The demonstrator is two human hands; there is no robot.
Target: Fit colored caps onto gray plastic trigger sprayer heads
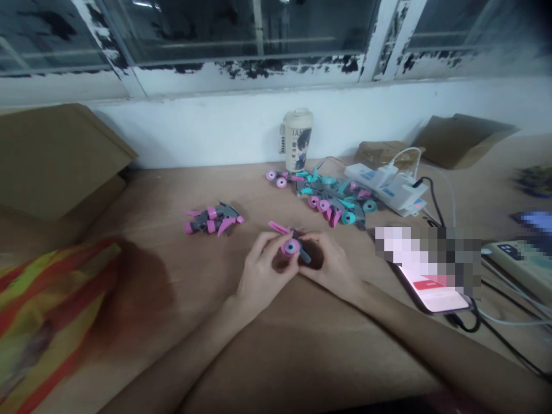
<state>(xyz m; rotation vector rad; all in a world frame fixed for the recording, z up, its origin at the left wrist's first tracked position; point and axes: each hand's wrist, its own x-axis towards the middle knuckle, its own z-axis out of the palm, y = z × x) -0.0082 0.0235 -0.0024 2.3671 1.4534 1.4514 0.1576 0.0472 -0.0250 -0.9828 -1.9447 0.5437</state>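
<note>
Near the middle of the table, both hands hold one small pink and grey plastic toy part (291, 247) with a round, eye-like wheel. My left hand (261, 267) pinches it from the left, thumb and fingers at the wheel. From the other side, my right hand (334, 267) has its fingers closed at the grey end. A pink prong of the part sticks up past my left fingertips. Left of the hands lies a small group of similar pink and grey parts (213, 218). Behind and to the right spreads a larger pile of pink, teal and grey parts (328, 195).
A lidded paper cup (298, 141) stands by the wall. At the right are a white power strip (390, 187), a lit phone (440, 296) and several cables. A cardboard box (56, 155) and a red-yellow bag (52, 310) take up the left side.
</note>
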